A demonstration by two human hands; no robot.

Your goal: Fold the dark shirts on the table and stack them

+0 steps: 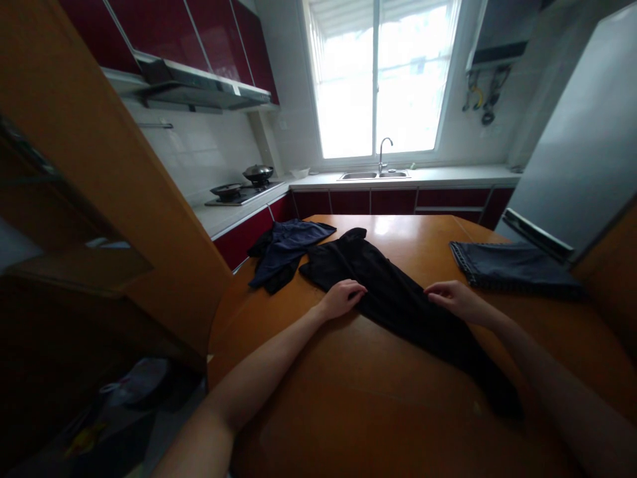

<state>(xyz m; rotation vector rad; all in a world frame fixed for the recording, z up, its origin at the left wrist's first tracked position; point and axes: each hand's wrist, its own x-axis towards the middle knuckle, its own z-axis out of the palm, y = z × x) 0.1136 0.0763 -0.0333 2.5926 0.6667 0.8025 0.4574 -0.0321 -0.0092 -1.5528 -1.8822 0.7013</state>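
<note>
A long black garment, apparently a pair of trousers, lies slantwise over the wooden table, its wider part at the far left and a narrow end near me on the right. At its near edge, my left hand has thumb and fingers closed in a pinch on the cloth. My right hand pinches the opposite edge, farther right. Between the two hands the cloth lies mostly flat with light creases.
A crumpled dark blue and black garment lies at the table's far left. Folded jeans rest on the right, by a fridge. Beyond the table are a sink and a stove with pans. A wooden partition stands left.
</note>
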